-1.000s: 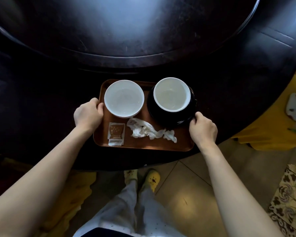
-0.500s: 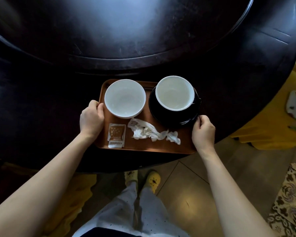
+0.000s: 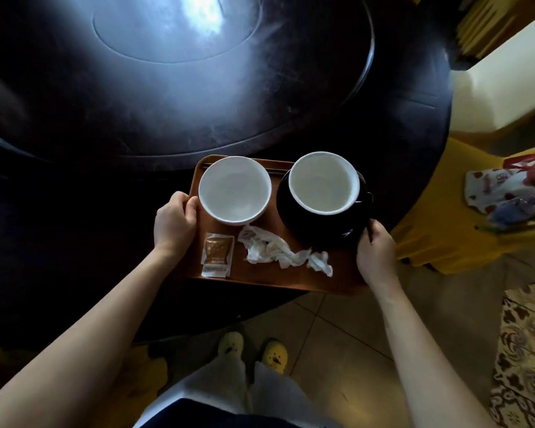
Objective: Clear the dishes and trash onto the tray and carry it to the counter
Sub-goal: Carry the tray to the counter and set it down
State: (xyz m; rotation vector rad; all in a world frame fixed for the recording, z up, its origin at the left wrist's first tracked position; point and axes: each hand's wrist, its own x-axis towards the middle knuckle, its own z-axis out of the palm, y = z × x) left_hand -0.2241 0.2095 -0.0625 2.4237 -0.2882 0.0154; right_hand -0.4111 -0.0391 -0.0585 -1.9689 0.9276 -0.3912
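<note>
tray (image 3: 260, 278): stiff, top-heavy with loose crockery | left hand (image 3: 174, 225) clasps its left rim, right hand (image 3: 376, 253) its right rim | white bowl (image 3: 234, 189) beside left thumb, cup (image 3: 324, 182) on dark saucer (image 3: 309, 225) by right hand: fragile, may slide | keep level

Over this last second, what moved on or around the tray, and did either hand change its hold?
The tray has come toward the person; its near right corner now overhangs the table edge above the floor. The left hand and right hand keep gripping its two ends. The white bowl, cup on its black saucer, packet and crumpled napkin sit unchanged.
</note>
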